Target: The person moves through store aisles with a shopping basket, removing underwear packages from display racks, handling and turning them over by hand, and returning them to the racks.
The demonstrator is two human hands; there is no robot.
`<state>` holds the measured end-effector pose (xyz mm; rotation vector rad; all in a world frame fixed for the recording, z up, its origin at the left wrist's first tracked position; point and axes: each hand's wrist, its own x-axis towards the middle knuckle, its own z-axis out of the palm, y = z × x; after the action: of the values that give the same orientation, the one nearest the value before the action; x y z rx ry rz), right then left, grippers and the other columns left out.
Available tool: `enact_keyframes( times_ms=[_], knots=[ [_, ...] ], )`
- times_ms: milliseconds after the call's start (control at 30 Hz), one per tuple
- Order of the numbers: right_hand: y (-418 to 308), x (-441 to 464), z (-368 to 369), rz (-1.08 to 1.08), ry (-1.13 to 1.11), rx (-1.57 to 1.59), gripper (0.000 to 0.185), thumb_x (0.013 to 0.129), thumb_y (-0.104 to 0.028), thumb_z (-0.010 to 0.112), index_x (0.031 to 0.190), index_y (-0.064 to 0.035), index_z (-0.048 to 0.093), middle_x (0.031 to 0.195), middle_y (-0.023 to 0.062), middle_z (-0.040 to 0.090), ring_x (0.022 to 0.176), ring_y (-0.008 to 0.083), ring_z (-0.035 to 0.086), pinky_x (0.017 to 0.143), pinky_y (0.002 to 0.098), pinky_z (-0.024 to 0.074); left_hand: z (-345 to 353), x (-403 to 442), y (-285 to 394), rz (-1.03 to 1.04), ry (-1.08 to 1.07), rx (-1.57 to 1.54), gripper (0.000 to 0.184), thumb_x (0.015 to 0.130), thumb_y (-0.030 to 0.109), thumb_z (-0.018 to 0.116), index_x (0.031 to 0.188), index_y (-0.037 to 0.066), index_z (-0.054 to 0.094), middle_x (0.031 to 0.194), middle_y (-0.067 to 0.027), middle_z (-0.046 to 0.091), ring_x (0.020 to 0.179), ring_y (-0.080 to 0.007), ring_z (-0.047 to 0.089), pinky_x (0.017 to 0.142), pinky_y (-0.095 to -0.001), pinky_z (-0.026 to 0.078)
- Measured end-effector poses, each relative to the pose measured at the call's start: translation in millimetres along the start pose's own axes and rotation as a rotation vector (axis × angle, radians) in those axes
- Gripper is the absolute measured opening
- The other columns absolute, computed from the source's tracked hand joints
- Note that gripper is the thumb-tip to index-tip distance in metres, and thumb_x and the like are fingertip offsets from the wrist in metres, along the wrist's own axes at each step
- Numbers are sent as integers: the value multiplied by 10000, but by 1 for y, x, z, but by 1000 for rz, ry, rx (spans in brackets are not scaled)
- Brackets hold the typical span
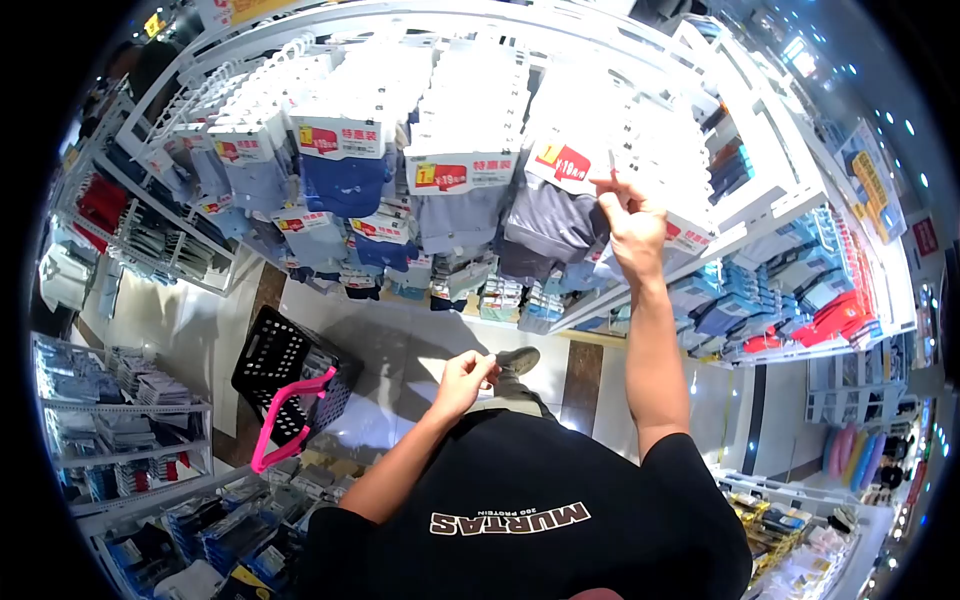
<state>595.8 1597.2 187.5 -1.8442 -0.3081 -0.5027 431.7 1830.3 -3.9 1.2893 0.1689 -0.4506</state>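
My right hand [635, 225] reaches up to the rack at the right of the middle. Its thumb and fingers are pinched at the right edge of the white header card on a pack of grey folded garments [553, 218]. The card carries a red and yellow price label [562, 162]. Left of it hang a light grey-blue pack [458, 220] and a dark blue pack [343, 185] with similar cards. My left hand [465, 383] is held in front of my body, fingers curled in, with nothing visible in them.
A black shopping basket [262, 352] with a pink handle [290, 415] stands on the floor at the left. White display racks [740, 240] with hanging packs surround me. Lower shelves [130, 460] hold more packs at the left. My shoe [518, 360] shows on the tiled floor.
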Motion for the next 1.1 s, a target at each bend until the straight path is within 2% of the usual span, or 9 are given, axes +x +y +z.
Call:
enact_keyframes(
  times_ms=[167, 300, 367, 500, 700, 733, 867, 1000, 1100],
  knots=[
    [15, -12, 20, -56, 49, -9, 222, 851, -35, 656, 1068, -5, 690, 1041, 108, 670, 1006, 217, 608, 940, 315, 447, -21, 16, 16, 222, 146, 130, 236, 939, 224, 642, 821, 21, 617, 768, -27, 651, 680, -71, 577, 634, -222, 453],
    [11, -37, 25, -170, 32, -289, 393, 801, -89, 707, 1188, -70, 638, 1208, 133, 591, 1060, 236, 567, 922, 326, 454, -37, 41, 92, 573, 362, 111, 292, 887, 172, 701, 1088, -11, 594, 992, -51, 642, 826, -104, 586, 755, -265, 491],
    [-11, -59, 32, 81, 58, -293, 446, 788, -99, 715, 1223, -84, 620, 1337, 161, 497, 1036, 234, 562, 875, 324, 469, -44, 51, 138, 719, 488, 277, 472, 855, 187, 734, 1243, -13, 553, 1132, -117, 622, 1039, -193, 582, 900, -324, 458],
    [1, -99, 36, 67, 123, -218, 481, 792, -111, 734, 1249, -71, 593, 1401, 226, 407, 1161, 297, 536, 875, 361, 514, -38, 61, 205, 954, 582, 460, 556, 829, 207, 759, 1289, -6, 528, 1218, -165, 592, 1107, -243, 565, 949, -349, 430],
    [27, -165, 43, 260, -94, -215, 447, 814, -96, 719, 1239, -39, 593, 1411, 145, 400, 1153, 226, 559, 905, 342, 509, -34, 79, 218, 593, 215, 310, 382, 882, 160, 708, 1179, -47, 587, 1068, -92, 671, 949, -121, 599, 871, -270, 463],
    [29, -172, 43, 245, -88, -235, 431, 824, -80, 713, 1232, -30, 584, 1340, 117, 485, 1101, 203, 589, 893, 331, 515, -30, 78, 214, 634, 191, 212, 272, 927, 153, 666, 1109, -43, 618, 969, -43, 686, 868, -69, 594, 814, -224, 466],
    [35, -184, 41, 470, -101, 20, 387, 856, -41, 686, 1223, -11, 566, 1092, 61, 639, 975, 165, 635, 877, 295, 518, -26, 60, 212, 621, 11, -105, 223, 994, 208, 581, 1060, -2, 618, 1012, -45, 676, 872, -50, 581, 793, -208, 457],
    [21, -170, 43, 379, 27, 319, 357, 911, -54, 668, 1250, -21, 562, 1108, 85, 645, 978, 135, 628, 901, 281, 501, -8, 34, 209, 669, -22, -166, 253, 1013, 224, 542, 1103, -9, 586, 1026, -47, 669, 874, -53, 579, 790, -204, 452],
    [-4, -149, 35, 196, -17, 617, 660, 928, -206, 675, 1451, -19, 319, 1181, 140, 608, 1042, 197, 606, 941, 329, 468, 3, 24, 183, 556, -23, -151, 239, 1007, 208, 559, 1092, -13, 592, 1018, -45, 663, 881, -52, 572, 795, -209, 452]
  ],
)
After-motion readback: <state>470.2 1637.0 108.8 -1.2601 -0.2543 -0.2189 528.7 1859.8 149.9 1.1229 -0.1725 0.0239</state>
